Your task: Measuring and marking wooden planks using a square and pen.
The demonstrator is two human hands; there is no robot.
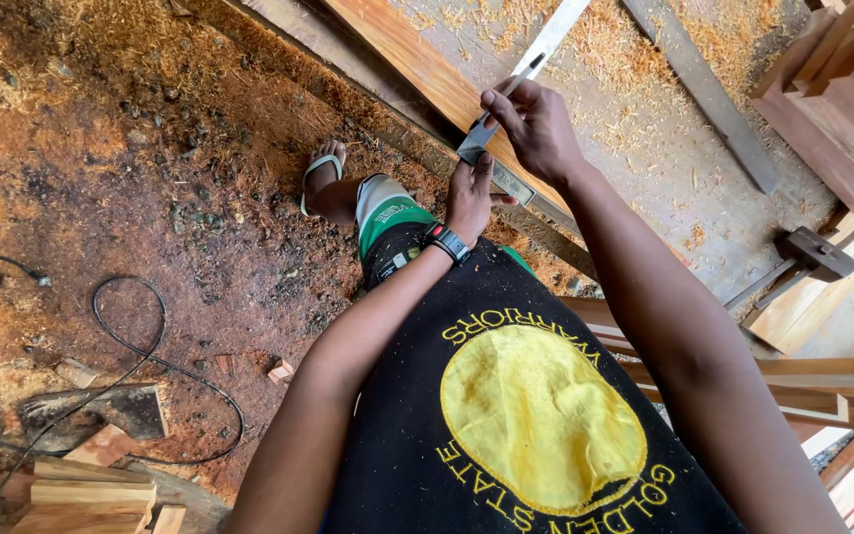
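Sawdust covers the workshop floor and the bench. On the bench's near edge lies a reddish plank, with a metal try square set across it. The right hand pinches the square's blade, fingers closed; the left hand presses its stock, fingers curled. A black cable loops below-left; a hammer lies right.
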